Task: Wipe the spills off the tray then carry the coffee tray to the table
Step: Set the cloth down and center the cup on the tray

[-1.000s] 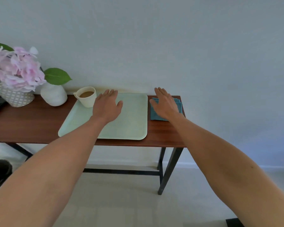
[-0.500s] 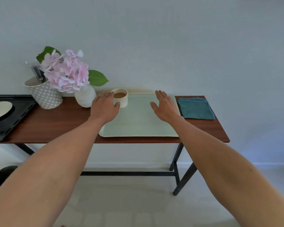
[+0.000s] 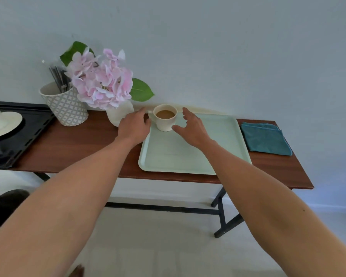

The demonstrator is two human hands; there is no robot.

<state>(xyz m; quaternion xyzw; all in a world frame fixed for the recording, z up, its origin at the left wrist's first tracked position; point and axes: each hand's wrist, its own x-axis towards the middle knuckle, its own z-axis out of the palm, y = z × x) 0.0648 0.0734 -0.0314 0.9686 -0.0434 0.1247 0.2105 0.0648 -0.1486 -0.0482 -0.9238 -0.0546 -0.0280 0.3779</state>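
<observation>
A pale green tray [image 3: 218,140] lies on the brown console table [image 3: 78,148]. A cream cup of milky coffee [image 3: 165,117] stands in the tray's far left corner. My left hand [image 3: 134,126] hovers just left of the cup, by its handle, with fingers loosely curled. My right hand [image 3: 192,128] is over the tray just right of the cup, fingers spread and curved toward it. Neither hand holds anything. A folded teal cloth [image 3: 265,138] rests on the table to the right of the tray.
A white vase of pink flowers [image 3: 104,86] and a patterned pot of utensils [image 3: 65,104] stand left of the cup, by the wall. A black tray [image 3: 14,136] with a cream cup and saucer [image 3: 0,120] sits at far left.
My right hand left the cloth and moved left across the tray to the cup. My left hand shifted to the cup's handle side. The view panned left and closer.
</observation>
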